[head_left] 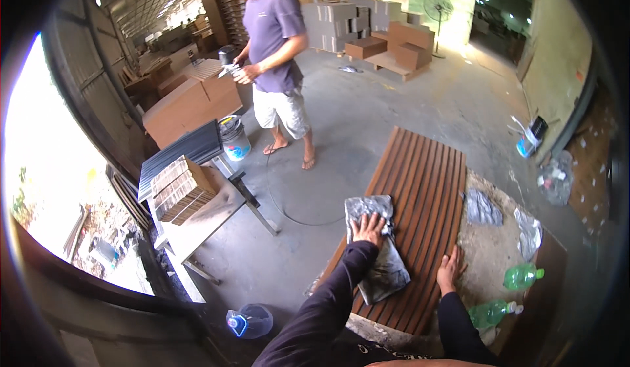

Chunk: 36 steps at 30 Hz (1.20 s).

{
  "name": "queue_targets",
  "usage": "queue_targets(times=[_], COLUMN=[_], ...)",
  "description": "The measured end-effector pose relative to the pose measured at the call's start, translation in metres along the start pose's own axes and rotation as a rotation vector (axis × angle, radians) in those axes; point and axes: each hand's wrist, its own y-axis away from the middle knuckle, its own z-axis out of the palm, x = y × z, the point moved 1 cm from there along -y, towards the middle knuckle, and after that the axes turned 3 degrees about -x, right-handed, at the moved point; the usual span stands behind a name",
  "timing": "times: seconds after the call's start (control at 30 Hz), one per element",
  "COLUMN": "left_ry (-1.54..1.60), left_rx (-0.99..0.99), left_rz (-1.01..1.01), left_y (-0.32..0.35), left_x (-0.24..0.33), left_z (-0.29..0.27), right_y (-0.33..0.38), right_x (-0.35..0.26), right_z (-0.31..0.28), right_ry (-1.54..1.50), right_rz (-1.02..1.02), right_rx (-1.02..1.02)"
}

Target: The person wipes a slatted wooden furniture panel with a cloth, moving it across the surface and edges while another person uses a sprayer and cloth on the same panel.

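Note:
A brown slatted wooden panel [420, 183] lies flat in front of me on a dusty board. A grey crumpled cloth [377, 249] is spread over the panel's left edge. My left hand [367, 229] presses flat on the cloth with its fingers spread. My right hand [449, 270] rests flat on the panel's right edge, holding nothing. Both arms wear dark sleeves.
Two more grey rags [482, 207] lie right of the panel, with two green plastic bottles [522, 276] nearby. A person in a purple shirt [279, 35] stands ahead by cardboard boxes. A metal table [216, 213] with a slat stack, a bucket [235, 138] and a floor cable are to the left.

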Motion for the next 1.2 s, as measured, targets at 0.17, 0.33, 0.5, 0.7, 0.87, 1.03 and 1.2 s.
queue_targets(times=[0.17, 0.33, 0.5, 0.7, 0.87, 1.03, 1.2], left_ry=[-0.041, -0.016, 0.004, 0.056, 0.016, -0.038, -0.052], left_rx=[0.004, -0.210, -0.216, -0.217, -0.151, -0.242, -0.329], left_rz=[0.170, 0.190, 0.288, 0.322, 0.335, 0.311, 0.313], left_y=[0.083, 0.121, 0.090, 0.085, 0.087, 0.103, 0.096], left_x=[-0.024, -0.041, -0.040, -0.042, -0.052, -0.060, -0.052], left_z=[0.007, -0.019, -0.037, -0.037, -0.023, -0.025, -0.028], right_y=[0.008, 0.026, 0.017, 0.015, 0.000, -0.077, -0.090], right_x=[-0.006, -0.018, 0.021, 0.017, -0.003, 0.012, -0.084], right_z=[-0.004, -0.006, 0.026, 0.031, 0.010, 0.020, -0.006], right_ry=[0.109, 0.115, -0.054, 0.005, 0.022, -0.343, 0.151], right_rz=[0.219, 0.254, 0.112, 0.307, 0.337, 0.379, 0.535], right_rx=[-0.081, -0.098, 0.059, 0.047, -0.083, 0.030, -0.037])
